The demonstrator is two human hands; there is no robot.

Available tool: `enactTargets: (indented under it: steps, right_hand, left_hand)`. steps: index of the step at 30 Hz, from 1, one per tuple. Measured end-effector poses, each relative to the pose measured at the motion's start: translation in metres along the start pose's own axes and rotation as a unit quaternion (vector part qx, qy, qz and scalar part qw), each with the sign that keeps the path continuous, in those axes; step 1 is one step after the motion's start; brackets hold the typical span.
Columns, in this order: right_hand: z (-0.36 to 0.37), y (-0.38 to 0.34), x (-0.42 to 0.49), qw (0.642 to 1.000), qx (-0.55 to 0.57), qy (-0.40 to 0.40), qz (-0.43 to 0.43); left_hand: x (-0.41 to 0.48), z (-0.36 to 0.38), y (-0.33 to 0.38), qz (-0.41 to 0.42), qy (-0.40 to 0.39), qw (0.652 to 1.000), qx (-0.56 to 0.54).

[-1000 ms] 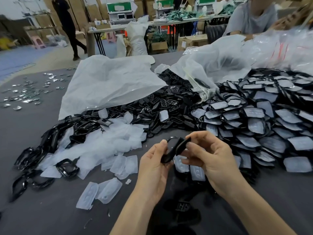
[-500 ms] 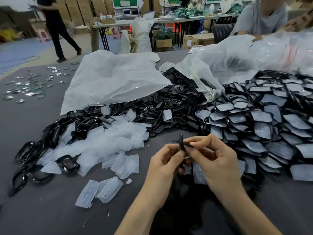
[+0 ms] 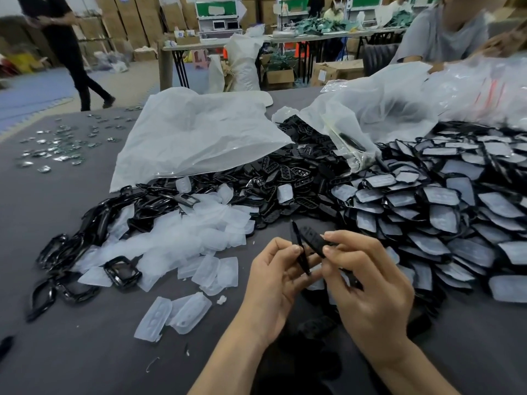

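You will find no writing here that you can read. The white label on the cardboard box beyond your table is too small and blurred to make out. So are the blue marks on the small carton on the far table.

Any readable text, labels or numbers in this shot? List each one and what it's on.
None can be read.
Small box, far back: dark characters, too blurred.
Cardboard box: white label, too small.
Clear bags: red print, blurred.
Held black parts: no marking visible.
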State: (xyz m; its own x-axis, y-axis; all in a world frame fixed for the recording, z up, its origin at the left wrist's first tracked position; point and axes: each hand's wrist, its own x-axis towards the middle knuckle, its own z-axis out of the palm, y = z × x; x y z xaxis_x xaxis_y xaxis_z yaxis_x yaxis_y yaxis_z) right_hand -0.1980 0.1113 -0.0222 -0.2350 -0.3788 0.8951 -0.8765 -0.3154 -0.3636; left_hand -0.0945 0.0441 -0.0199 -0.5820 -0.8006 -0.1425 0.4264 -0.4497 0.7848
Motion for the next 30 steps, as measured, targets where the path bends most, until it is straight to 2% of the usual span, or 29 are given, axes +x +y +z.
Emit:
enactTargets:
  steps: [7, 11, 13, 17, 23, 30]
  right_hand:
    - [-0.003, -0.002, 0.001, 0.995, 0.074, 0.028, 0.058]
    - [-0.001, 0.001, 0.001, 0.992, 0.076, 0.005, 0.101]
    - [0.000, 0.001, 0.002, 0.982, 0.095, -0.018, 0.165]
    - [0.001, 0.006, 0.006, 0.885, 0.236, -0.022, 0.400]
    - [-0.002, 0.015, 0.015, 0.754, 0.399, 0.037, 0.521]
    - [-0.004, 0.015, 0.015, 0.720, 0.427, 0.041, 0.546]
  left_hand:
    - [-0.002, 0.002, 0.002, -0.012, -0.013, 1.000, -0.011]
    - [-0.001, 0.000, 0.001, -0.009, -0.009, 1.000, 0.001]
    - [0.000, 0.000, 0.000, -0.003, -0.005, 1.000, 0.001]
    - [0.004, -0.003, -0.001, -0.005, 0.008, 1.000, -0.015]
    - [0.002, -0.002, 0.000, -0.015, -0.015, 0.999, -0.026]
    - [0.002, -0.003, -0.002, -0.004, -0.033, 0.998, -0.055]
